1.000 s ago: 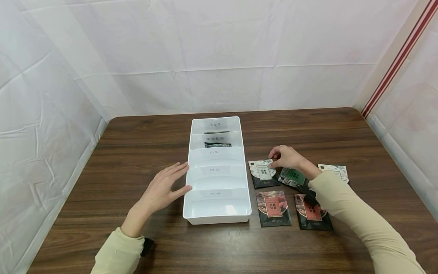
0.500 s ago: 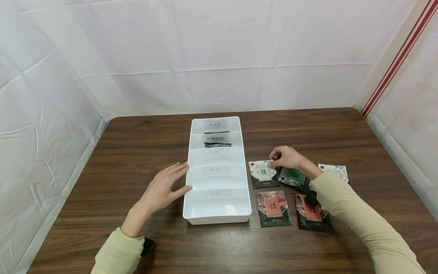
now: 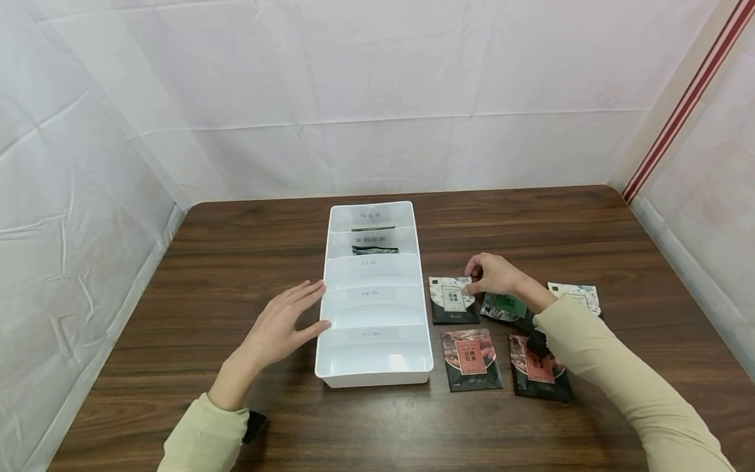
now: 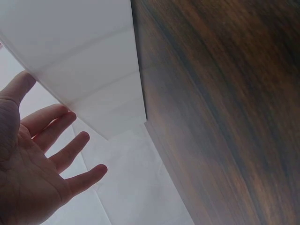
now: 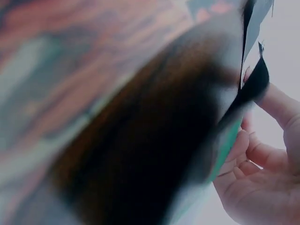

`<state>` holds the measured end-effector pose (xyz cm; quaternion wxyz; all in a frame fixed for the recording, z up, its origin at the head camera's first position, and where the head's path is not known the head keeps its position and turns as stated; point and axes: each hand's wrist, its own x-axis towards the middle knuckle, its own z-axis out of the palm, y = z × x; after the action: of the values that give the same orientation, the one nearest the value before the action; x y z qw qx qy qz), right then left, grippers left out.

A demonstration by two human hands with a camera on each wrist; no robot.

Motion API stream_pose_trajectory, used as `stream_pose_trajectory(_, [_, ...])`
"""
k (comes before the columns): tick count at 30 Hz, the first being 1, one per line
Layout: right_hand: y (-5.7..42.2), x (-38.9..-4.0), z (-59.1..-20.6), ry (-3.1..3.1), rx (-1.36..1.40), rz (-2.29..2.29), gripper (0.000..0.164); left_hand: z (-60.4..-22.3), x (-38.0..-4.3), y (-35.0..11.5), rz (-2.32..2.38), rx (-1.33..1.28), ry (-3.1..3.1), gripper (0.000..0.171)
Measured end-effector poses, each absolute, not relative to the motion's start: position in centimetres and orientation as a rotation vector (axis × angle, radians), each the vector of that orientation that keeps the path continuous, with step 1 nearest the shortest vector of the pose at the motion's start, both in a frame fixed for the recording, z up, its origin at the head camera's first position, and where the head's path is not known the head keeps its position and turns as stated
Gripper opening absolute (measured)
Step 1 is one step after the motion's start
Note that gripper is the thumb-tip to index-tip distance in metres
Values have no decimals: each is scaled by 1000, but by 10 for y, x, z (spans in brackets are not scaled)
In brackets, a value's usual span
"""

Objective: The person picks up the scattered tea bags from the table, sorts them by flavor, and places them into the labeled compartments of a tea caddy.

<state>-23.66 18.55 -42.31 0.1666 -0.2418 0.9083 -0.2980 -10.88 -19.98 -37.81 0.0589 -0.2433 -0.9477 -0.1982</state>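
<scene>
One white-and-black packet (image 3: pixel 451 303) sits left of the right hand (image 3: pixel 498 275), which pinches its corner; a green-labelled packet (image 3: pixel 503 307) lies just beside that hand; the left hand (image 3: pixel 278 330), fingers spread, touches the rim of the white tray (image 3: pixel 374 379) between both hands

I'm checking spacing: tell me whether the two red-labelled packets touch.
Apart: the head view shows tabletop between the left red-labelled packet and the right one.

A makeshift booth — creased white sheets (image 3: pixel 377 98) on three sides of a wood-grain table (image 3: pixel 265 242).
</scene>
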Motion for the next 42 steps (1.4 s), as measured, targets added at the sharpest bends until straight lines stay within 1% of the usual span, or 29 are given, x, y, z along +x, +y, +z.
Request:
stream_pose_trajectory(11, [185, -238, -425, 2550, -633, -913, 25, -378, -108, -200, -605, -739, -2863, 60])
stream_pose_trajectory(19, [192, -242, -423, 2477, -599, -1103, 20, -378, -108, -200, -612, -738, -2864, 60])
stream_pose_trajectory(27, [197, -243, -403, 2294, -452, -1439, 21, -378, -108, -200, -613, -735, -2869, 60])
stream_pose_trajectory(34, [201, -244, -385, 2449, -559, -1439, 25, -378, -108, -200, -611, -736, -2866, 60])
stream_pose_trajectory(42, [205, -241, -371, 2474, -470, -1618, 29, -378, -109, -200, -611, -742, -2858, 60])
